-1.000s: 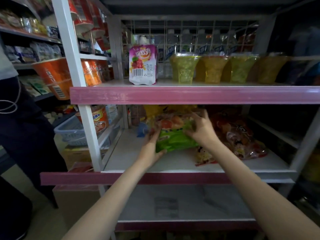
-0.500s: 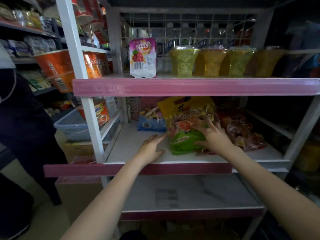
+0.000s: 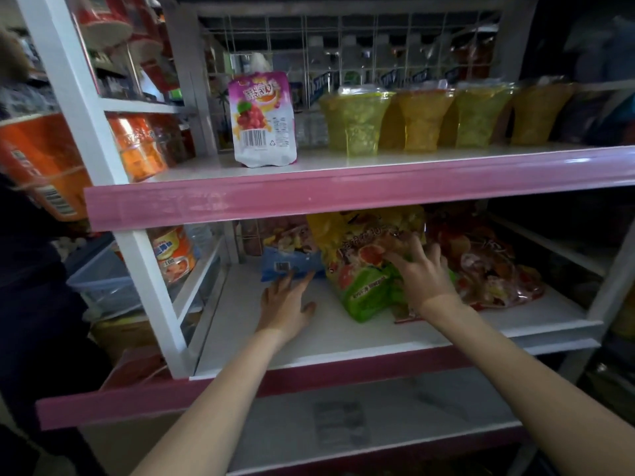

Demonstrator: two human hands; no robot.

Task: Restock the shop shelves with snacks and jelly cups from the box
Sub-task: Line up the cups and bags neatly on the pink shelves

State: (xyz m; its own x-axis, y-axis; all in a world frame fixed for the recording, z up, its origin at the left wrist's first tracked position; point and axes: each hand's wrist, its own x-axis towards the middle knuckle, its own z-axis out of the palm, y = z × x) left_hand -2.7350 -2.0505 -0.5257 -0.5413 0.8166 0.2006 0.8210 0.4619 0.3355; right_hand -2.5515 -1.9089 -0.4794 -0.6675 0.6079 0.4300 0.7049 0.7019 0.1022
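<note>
On the white middle shelf (image 3: 343,334), edged with a glossy pink strip, the right hand (image 3: 421,273) lies on a crinkly yellow-and-green plastic snack bag (image 3: 357,269) printed with fruit; its fingers (image 3: 395,257) are spread and bent over the bag's front, pressing it as it stands tilted backward. Just beside that bag on the right, a clear, shiny bag of red and orange sweets (image 3: 488,269) slumps on the shelf, and behind to the left a blue flat packet with a barcode (image 3: 292,266) lies against the back. The left hand (image 3: 285,300) rests palm down on the bare shelf surface, its fingers straight and slightly apart, the tips touching the blue packet's front edge. The upper shelf (image 3: 343,197) overhangs and hides the bags' tops. On it stand a purple-and-white soft pouch with grapes (image 3: 263,120) and a row of translucent yellow-green plastic jelly cups (image 3: 354,123), flared at the rim. Orange round tubs (image 3: 37,163) crowd the neighbouring rack at left.
</note>
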